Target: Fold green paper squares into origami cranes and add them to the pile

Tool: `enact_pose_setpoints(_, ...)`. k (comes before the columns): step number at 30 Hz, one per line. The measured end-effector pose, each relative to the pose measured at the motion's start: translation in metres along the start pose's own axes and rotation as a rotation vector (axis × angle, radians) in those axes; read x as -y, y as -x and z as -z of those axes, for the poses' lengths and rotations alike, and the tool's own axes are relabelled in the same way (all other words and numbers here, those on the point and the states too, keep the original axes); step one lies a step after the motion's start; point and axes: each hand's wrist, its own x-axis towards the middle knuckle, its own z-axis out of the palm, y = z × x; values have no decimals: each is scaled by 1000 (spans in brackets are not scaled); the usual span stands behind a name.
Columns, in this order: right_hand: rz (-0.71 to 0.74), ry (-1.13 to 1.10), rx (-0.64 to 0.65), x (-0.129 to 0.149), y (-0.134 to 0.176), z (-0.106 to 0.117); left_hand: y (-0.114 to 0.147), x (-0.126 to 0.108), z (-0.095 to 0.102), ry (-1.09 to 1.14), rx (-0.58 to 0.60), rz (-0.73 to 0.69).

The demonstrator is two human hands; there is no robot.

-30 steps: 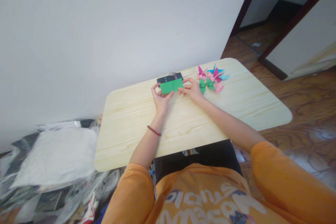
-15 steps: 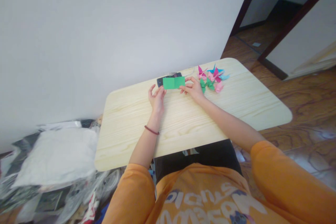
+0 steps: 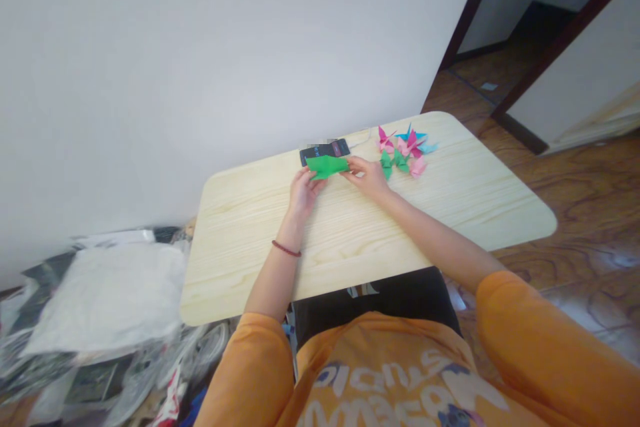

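Observation:
A folded sheet of green paper (image 3: 327,167) is held between my two hands above the far side of the table. My left hand (image 3: 303,189) pinches its left end, with a dark red bead bracelet on the wrist. My right hand (image 3: 367,175) grips the right end between thumb and fingers. The paper bends and its edges look uneven. Just behind it lies a phone (image 3: 341,147) with a lit screen, partly covered by the paper. Close to the right hand sit several folded paper cranes (image 3: 412,143) in pink, blue and green.
The pale wooden table (image 3: 240,240) has rounded corners and stands along a white wall (image 3: 225,53). A thin white cable (image 3: 363,143) runs from the phone. Left of the table, a white plastic package (image 3: 110,293) lies on a pile of bags. A doorway opens at the right.
The green paper was a flat creased rectangle facing me; now it is tilted and bent, a little lower. My left hand has shifted slightly right, its fingers more closed, and more of the phone shows.

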Motion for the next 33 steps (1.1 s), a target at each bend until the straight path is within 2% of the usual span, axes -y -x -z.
enact_pose_setpoints(4,94,81,96,3,2,3,-3,2,3,-40,-73,-50)
enact_pose_setpoints(7,229,97,128,6,3,6,-6,3,7,-127,-112,-108)
enact_pose_setpoints(11,394,149,143,3,1,6,-7,4,12,-222,-53,-174)
enact_pose_setpoints(15,437,126,146,-4,-3,4,-8,4,14,-259,-8,-189)
enact_pose_setpoints(18,376,71,177,-7,-3,3,-9,4,15,-298,9,-198)
enact_pose_setpoints(23,181,-87,196,-5,-4,3,-9,2,15,-321,93,-200)
enact_pose_setpoints(30,-203,-485,65,-3,-9,-4,-8,5,9,-305,177,-220)
enact_pose_setpoints(33,-283,-577,51,-3,-10,-5,-4,6,6,-320,218,-219)
